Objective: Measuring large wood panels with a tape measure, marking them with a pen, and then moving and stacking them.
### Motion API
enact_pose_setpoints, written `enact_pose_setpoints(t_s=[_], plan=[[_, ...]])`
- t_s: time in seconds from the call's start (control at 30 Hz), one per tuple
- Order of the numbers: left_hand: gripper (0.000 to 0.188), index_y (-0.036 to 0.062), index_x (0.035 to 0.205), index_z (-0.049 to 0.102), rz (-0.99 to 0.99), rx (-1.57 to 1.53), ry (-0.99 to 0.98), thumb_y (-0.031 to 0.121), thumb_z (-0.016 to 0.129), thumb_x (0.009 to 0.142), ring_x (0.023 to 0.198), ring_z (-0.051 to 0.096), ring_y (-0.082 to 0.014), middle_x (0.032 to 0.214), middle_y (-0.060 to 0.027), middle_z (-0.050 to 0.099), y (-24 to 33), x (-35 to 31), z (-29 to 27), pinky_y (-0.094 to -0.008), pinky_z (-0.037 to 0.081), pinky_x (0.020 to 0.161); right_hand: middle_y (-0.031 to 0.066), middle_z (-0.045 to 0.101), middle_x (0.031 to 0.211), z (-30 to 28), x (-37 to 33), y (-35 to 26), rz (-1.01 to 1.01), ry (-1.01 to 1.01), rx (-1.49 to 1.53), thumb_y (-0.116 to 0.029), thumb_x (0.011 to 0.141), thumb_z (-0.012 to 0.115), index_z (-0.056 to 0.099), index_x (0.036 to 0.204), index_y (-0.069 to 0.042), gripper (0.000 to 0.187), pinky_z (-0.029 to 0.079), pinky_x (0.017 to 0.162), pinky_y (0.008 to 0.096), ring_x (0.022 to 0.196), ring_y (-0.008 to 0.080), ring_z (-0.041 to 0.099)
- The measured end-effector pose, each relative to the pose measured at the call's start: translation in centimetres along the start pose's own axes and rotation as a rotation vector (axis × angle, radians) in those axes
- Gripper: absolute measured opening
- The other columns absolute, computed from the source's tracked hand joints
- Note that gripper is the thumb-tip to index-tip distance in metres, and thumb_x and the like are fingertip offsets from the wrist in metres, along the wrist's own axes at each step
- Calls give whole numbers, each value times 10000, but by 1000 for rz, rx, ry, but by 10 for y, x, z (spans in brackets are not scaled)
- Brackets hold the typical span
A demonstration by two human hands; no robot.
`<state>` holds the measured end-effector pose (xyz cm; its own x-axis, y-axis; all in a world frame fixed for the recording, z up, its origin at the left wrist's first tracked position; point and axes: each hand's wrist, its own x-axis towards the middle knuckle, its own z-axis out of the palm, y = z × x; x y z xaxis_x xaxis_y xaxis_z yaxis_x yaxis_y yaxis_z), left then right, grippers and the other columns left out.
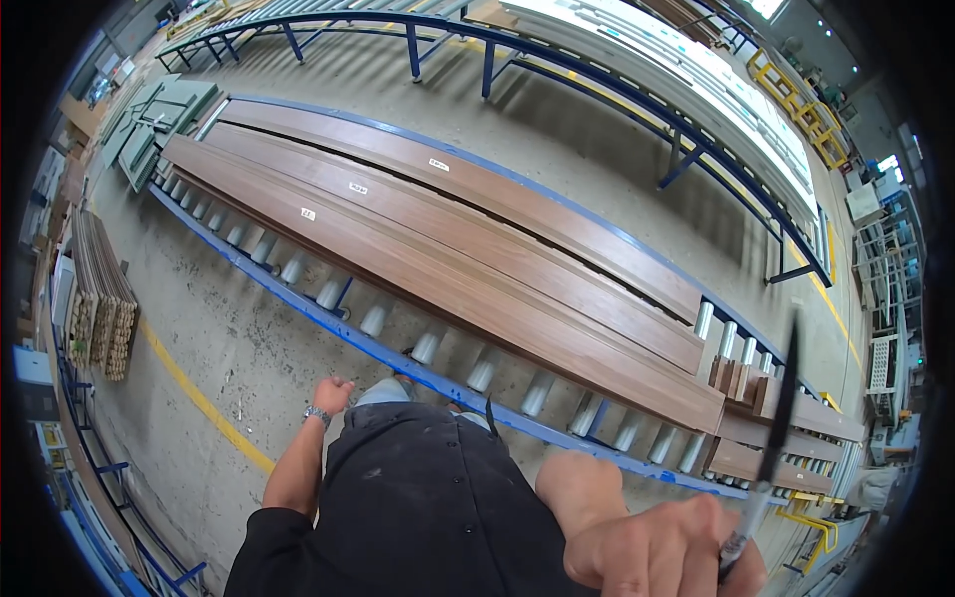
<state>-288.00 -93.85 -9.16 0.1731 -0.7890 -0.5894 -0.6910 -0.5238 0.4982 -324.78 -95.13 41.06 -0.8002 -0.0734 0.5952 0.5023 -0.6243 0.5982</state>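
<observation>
My right hand (662, 547) is raised close to the camera at the lower right, its fingers closed around a slim black marker pen (774, 438) that points up. My left hand (331, 395) hangs at my side with a metal wristwatch on the wrist; its fingers are loosely curled and it holds nothing. In front of me, three long brown wood-grain panels (477, 239) lie side by side on a blue roller conveyor (328, 308), each with a small white label. Neither hand touches the panels.
Short brown wood pieces (741, 376) stand at the panels' right end. A second blue roller conveyor (557, 70) carries long white panels behind. A stack of boards (99, 298) sits at the left beside a yellow floor line (199, 398). Green panels (159, 119) lie at the far left.
</observation>
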Motion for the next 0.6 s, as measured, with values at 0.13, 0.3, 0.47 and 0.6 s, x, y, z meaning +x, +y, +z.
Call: enact_pose_setpoints(t_s=[0.13,0.3,0.47,0.6], plan=[[313,-44,1026,719,-103,-105,-29,236,691,890,660,673,-193,833,-127,717,-1,-22,-3,-323,548,596,118,522,573,-18,25,-45,873,-183,136,-172,989,565,475,719,-43,313,592,771,425,447,196,477],[298,-45,995,722,-86,-89,-19,233,701,888,682,675,-191,832,-128,719,-2,-21,2,-323,550,619,100,493,558,-14,25,-38,884,-174,98,-156,988,559,465,693,-43,329,585,754,412,441,187,465],[343,10,939,755,-41,-58,31,338,680,871,636,703,-224,712,-139,714,-14,-18,6,-365,553,669,96,485,553,-14,23,-34,878,-194,71,-158,990,561,470,705,-44,320,563,729,394,440,185,456],[320,6,931,750,-72,-79,0,314,686,872,627,699,-225,716,-138,714,-3,-19,4,-363,548,646,99,494,564,-13,16,-68,893,-157,14,-162,991,564,476,724,-46,304,553,706,380,443,185,460]])
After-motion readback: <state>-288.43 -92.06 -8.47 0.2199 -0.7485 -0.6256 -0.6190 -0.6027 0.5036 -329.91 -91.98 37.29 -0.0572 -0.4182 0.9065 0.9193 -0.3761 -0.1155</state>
